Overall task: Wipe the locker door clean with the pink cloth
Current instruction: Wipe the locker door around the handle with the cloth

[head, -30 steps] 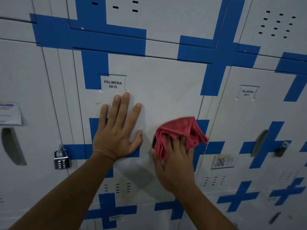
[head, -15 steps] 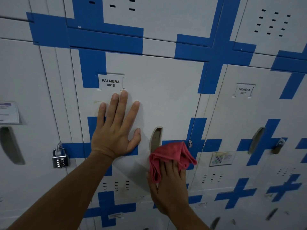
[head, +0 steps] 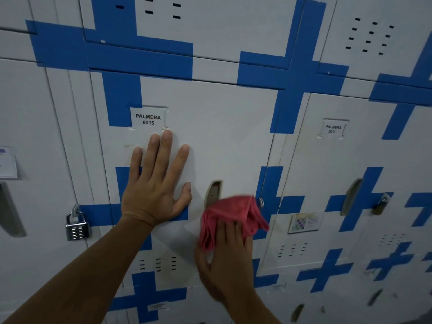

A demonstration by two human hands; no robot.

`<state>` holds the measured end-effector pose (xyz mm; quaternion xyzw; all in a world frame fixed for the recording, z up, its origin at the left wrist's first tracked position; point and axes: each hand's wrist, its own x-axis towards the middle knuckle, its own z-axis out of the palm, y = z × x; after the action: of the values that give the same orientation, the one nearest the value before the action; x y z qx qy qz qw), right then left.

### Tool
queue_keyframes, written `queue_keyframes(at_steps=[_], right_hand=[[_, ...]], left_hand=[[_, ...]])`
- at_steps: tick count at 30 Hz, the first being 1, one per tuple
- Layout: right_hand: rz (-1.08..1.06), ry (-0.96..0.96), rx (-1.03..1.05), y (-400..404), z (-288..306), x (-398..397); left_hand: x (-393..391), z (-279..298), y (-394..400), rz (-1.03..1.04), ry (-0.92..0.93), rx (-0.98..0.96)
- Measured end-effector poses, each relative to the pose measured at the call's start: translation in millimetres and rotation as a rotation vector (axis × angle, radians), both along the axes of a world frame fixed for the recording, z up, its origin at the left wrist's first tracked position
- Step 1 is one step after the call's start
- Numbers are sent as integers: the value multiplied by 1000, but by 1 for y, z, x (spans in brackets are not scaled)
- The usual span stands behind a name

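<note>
The white locker door [head: 224,136] with blue cross stripes carries a label reading PALMERA 0015 [head: 148,119]. My left hand [head: 155,188] lies flat on the door, fingers spread, just under the label. My right hand [head: 224,258] presses the crumpled pink cloth [head: 231,218] against the door's lower right part, just below the recessed handle slot [head: 214,192]. The cloth bunches above my fingers and covers the slot's lower end.
A combination padlock [head: 76,226] hangs on the locker to the left. The locker on the right, labelled PALMERA 0011 [head: 333,129], has a brass padlock [head: 381,204] and a small sticker [head: 305,222]. Vent slots [head: 157,263] sit low on the door.
My right hand slid the cloth down from the middle of the door's right side to below the handle slot, uncovering the slot. My left hand stayed flat in place.
</note>
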<state>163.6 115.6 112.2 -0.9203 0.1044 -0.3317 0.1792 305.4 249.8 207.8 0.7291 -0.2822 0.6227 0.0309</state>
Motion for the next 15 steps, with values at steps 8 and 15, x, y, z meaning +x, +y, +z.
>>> queue_keyframes(at_steps=[8,15], right_hand=[[-80,-36,-109,-20,28,6],[-183,-115,-15,-11,49,11]], left_hand=[[-1,0,1,6,24,7],[-1,2,2,0,41,13]])
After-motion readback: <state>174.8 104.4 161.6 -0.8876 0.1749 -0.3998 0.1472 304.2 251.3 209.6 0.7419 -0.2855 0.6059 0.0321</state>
